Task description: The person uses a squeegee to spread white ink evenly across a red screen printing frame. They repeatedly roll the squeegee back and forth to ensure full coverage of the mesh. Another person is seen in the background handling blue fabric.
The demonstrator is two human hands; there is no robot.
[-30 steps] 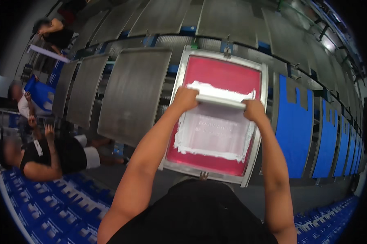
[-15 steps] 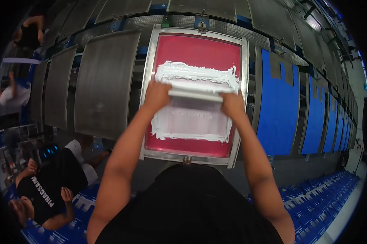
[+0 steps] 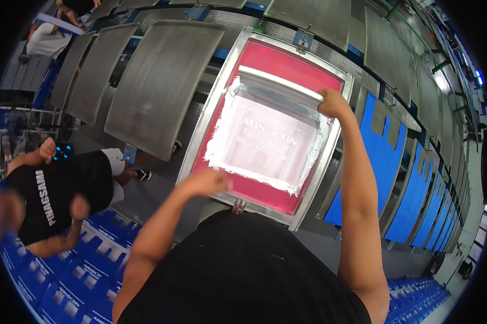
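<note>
A screen-printing frame point(image 3: 212, 114) with a silver metal border lies in front of me, tilted in view. Its red mesh point(image 3: 286, 58) surrounds a pale stencil area with white lettering. Thick white ink point(image 3: 219, 128) rims that area. Across the far part of the mesh rests a squeegee point(image 3: 278, 82) with a light-coloured handle. My right hand point(image 3: 334, 103) is closed around its right end. My left hand point(image 3: 204, 182), smeared by motion, is off the squeegee and over the frame's near left corner.
Grey metal platens point(image 3: 165, 81) stand in a row to the left and beyond. Blue cut sheets point(image 3: 370, 156) lie on platens at right. A person in a black shirt point(image 3: 65, 197) is at lower left, by many blue printed pieces point(image 3: 65, 281).
My left hand has let go of the squeegee and come back toward me. The squeegee, in my right hand, has moved to the far end. The view has turned.
</note>
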